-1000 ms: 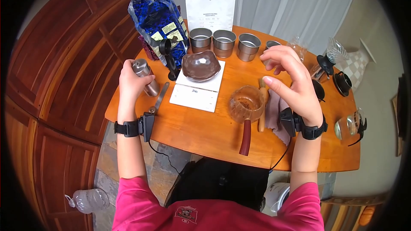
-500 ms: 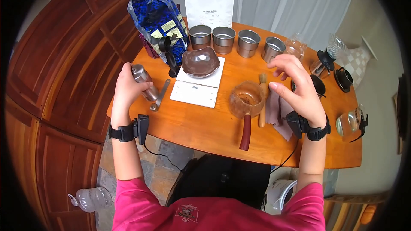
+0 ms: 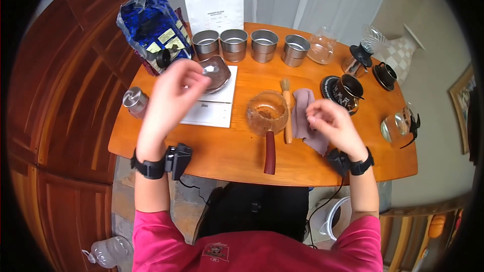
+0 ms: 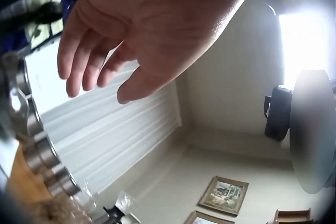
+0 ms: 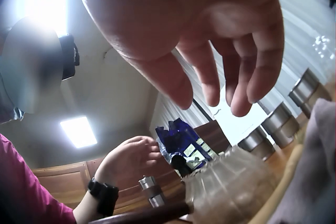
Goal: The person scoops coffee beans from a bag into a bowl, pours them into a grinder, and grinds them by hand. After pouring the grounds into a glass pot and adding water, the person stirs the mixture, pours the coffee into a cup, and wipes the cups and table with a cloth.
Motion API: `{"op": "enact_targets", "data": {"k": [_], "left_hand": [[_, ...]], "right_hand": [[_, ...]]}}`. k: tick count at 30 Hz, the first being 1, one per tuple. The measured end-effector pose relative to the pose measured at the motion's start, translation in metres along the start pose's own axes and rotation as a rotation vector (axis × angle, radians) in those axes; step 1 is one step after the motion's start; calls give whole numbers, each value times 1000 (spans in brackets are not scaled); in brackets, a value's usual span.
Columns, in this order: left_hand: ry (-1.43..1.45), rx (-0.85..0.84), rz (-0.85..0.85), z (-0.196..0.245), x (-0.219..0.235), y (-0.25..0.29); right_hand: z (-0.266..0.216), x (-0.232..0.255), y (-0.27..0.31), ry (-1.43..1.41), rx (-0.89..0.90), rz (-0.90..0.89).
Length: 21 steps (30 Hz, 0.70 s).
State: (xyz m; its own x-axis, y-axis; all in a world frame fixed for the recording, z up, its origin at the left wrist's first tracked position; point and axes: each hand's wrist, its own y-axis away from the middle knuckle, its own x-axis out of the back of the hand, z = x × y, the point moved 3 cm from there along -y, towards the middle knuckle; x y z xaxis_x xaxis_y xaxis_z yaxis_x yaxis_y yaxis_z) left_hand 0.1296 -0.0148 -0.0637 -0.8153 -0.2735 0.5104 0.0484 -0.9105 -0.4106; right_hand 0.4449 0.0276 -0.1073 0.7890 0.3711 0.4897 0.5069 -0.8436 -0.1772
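My left hand [image 3: 171,95] holds nothing, its fingers loosely bent over the left part of the white scale [image 3: 206,116]. In the left wrist view that hand [image 4: 142,30] shows an empty palm. Beyond the fingers, a dark brown dish [image 3: 218,74] sits on the scale, partly hidden. A metal coffee grinder [image 3: 135,102] stands upright to the left of the hand. My right hand [image 3: 333,123], also empty and loosely curled, hovers over the mauve cloth [image 3: 303,108]. Left of the cloth lie a wooden-handled brush [image 3: 287,116] and a glass pot [image 3: 268,113] with a red-brown handle.
Several metal cups [image 3: 234,45] line the back, before a white bag [image 3: 214,7] and a blue coffee bag [image 3: 151,25]. To the right are a black cup [image 3: 348,86] on a saucer, a glass dripper [image 3: 372,40], and a glass jug [image 3: 396,126] near the edge.
My left hand has let go of the grinder, leaving it standing, and moved right towards the dish. The right hand has lowered towards the cloth. The head view has shifted right.
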Motion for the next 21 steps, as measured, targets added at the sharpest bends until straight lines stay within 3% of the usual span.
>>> {"op": "enact_targets", "data": {"k": [1, 4, 6, 9, 12, 15, 19, 21], "left_hand": [[35, 10, -119, -6, -16, -3], [-30, 4, -327, -7, -54, 2], [4, 56, -375, -17, -69, 6], [-39, 71, -459, -20, -78, 12], [-40, 96, -522, -19, -81, 22], [15, 151, -668, -19, -88, 31], [146, 212, -848, -14, -101, 46], [213, 199, -866, -11, -105, 51]], "right_hand": [[4, -9, 9, -204, -108, -26], [17, -36, 29, -381, -362, -273], [22, -57, 40, -510, -482, -389], [12, -81, 48, -771, -642, -402], [4, -96, 45, -906, -662, -375], [5, -102, 40, -856, -486, -475], [9, -97, 37, -857, -542, -430], [7, -89, 36, -680, -513, -414]]}}
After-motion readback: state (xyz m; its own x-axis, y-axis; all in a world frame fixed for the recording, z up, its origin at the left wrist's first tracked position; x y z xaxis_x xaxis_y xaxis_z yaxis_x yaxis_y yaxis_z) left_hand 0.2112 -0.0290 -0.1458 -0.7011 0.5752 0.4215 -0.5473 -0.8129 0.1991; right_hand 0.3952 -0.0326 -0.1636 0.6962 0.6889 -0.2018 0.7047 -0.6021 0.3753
